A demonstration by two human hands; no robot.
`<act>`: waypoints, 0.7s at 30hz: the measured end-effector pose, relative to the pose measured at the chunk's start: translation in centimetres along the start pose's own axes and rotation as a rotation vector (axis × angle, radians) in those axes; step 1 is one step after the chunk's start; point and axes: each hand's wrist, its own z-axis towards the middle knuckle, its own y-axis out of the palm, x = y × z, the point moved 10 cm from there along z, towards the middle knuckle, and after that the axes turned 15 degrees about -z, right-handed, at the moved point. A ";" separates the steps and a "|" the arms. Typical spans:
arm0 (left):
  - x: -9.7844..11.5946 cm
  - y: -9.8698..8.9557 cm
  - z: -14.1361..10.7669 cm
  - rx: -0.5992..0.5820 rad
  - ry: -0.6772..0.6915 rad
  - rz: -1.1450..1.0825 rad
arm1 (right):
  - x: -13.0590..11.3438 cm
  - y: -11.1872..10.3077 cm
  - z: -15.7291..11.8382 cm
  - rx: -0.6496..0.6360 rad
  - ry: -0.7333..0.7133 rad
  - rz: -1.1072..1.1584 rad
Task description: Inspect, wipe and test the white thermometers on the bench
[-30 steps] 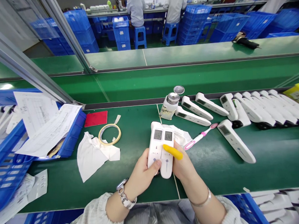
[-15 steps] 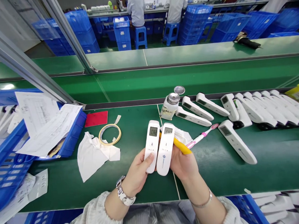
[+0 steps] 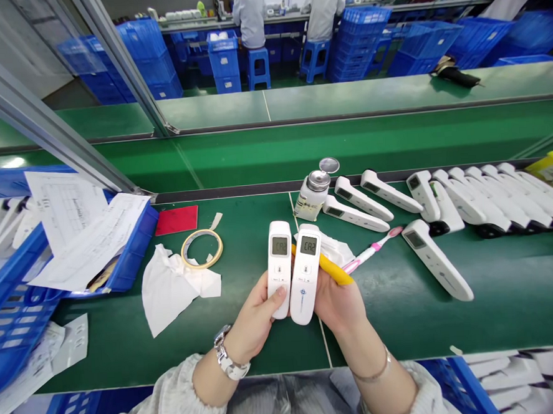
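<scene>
Two white infrared thermometers stand side by side over the green bench, screens toward me. My left hand (image 3: 259,305) is closed around the left thermometer (image 3: 280,269), its thumb on the front below the buttons. My right hand (image 3: 339,300) holds the right thermometer (image 3: 305,277) from behind, most of its fingers hidden. A yellow tool or handle (image 3: 335,269) also sticks out across that hand; its far end is hidden behind the thermometers. Both screens show dark characters. Behind them lie a crumpled white cloth (image 3: 335,248) and a pink-and-white toothbrush (image 3: 373,250).
A dispenser bottle (image 3: 311,195) with its lid up stands at the back. Several thermometers (image 3: 436,259) lie to the right. Left are a tape roll (image 3: 202,249), a white cloth (image 3: 169,291), a red card (image 3: 177,220) and a blue basket (image 3: 132,253) with papers. Co-workers (image 3: 250,15) sit beyond.
Both thermometers have tilted slightly in my hands, and the right one's screen now reads more clearly. The whole view has shifted a little; my grip is unchanged.
</scene>
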 end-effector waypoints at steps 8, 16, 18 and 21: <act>-0.2 0.5 -0.4 -0.033 -0.037 -0.011 | 0.2 -1.2 -0.1 0.115 0.018 0.043; -0.1 0.9 -0.4 -0.114 -0.006 0.024 | 0.0 -1.0 0.0 0.107 -0.019 0.006; 0.3 0.7 -0.3 -0.105 0.057 0.086 | -0.5 -0.4 -0.3 0.061 -0.066 -0.091; 0.6 0.2 -0.3 -0.057 0.099 0.127 | -0.8 0.9 -0.8 -0.035 -0.098 -0.256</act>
